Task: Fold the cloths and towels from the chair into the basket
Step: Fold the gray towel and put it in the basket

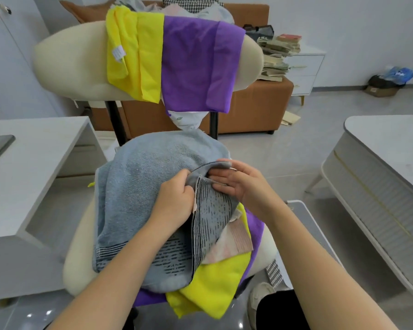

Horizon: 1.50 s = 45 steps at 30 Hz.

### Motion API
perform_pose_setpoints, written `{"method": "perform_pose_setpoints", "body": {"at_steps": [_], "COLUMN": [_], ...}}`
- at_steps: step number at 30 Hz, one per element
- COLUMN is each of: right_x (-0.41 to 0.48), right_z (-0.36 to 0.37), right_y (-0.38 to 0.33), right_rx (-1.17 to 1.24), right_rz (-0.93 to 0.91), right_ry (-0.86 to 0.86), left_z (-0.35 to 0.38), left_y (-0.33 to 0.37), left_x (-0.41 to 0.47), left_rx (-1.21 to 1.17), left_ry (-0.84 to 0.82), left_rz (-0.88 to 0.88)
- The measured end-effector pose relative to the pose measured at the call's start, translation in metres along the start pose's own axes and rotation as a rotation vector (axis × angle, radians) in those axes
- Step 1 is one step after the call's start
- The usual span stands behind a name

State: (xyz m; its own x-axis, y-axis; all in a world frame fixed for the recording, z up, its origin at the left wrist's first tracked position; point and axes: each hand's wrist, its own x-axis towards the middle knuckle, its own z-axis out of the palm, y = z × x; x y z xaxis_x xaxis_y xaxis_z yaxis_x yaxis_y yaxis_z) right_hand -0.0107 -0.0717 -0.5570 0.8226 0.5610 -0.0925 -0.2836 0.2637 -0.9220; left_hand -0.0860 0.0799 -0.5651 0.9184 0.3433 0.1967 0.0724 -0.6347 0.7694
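Cream upholstered chair (65,63) on black posts. Backrest: yellow microfibre cloth (138,58) and purple microfibre cloth (196,65) draped side by side over the top, edges touching. Seat (81,246): grey terry towel (138,186) with a dark striped border covers the left and middle. From under it, at front and right, protrude a yellow-green cloth (212,287), a pale pink striped cloth (236,241) and a second purple cloth (255,227).

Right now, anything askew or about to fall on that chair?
Nothing damaged. The lower yellow cloth, under the grey towel, hangs off the front edge of the chair seat and could slip off.
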Motion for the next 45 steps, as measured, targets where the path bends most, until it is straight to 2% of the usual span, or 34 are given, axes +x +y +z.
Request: {"method": "perform_pose_setpoints", "body": {"at_steps": [2, 5, 9, 13, 15, 18, 26, 33, 45], "right_x": [0.004, 0.006, 0.004, 0.002, 0.003, 0.006, 0.013, 0.020, 0.019], "right_z": [-0.001, -0.001, 0.001, -0.001, -0.001, -0.001, 0.001, 0.003, 0.010], "right_y": [0.004, 0.008, 0.017, 0.016, 0.012, 0.006, 0.012, 0.010, 0.009], "right_rx": [-0.092, -0.440, -0.707, -0.910, -0.961, -0.937, -0.755, -0.599, -0.532], "right_rz": [-0.050, -0.166, -0.262, -0.306, -0.352, -0.366, -0.434, -0.328, -0.375], "right_ry": [-0.013, -0.043, -0.029, -0.021, -0.054, -0.064, 0.043, -0.026, 0.085], "left_z": [-0.001, -0.001, -0.002, -0.003, -0.006, -0.006, 0.003, 0.000, -0.003], "left_y": [0.001, 0.002, 0.000, -0.001, 0.002, 0.004, -0.011, -0.016, -0.015], "left_x": [0.003, 0.009, 0.019, 0.015, 0.012, 0.012, 0.005, 0.005, 0.004], "left_rx": [-0.028, -0.013, -0.009, 0.016, -0.005, 0.024, 0.026, -0.043, -0.053], "left_ry": [0.007, -0.013, -0.034, -0.050, 0.002, 0.098, 0.087, 0.009, -0.061], "left_rz": [-0.061, -0.092, -0.160, -0.124, -0.068, 0.011, 0.158, 0.194, 0.213]}}
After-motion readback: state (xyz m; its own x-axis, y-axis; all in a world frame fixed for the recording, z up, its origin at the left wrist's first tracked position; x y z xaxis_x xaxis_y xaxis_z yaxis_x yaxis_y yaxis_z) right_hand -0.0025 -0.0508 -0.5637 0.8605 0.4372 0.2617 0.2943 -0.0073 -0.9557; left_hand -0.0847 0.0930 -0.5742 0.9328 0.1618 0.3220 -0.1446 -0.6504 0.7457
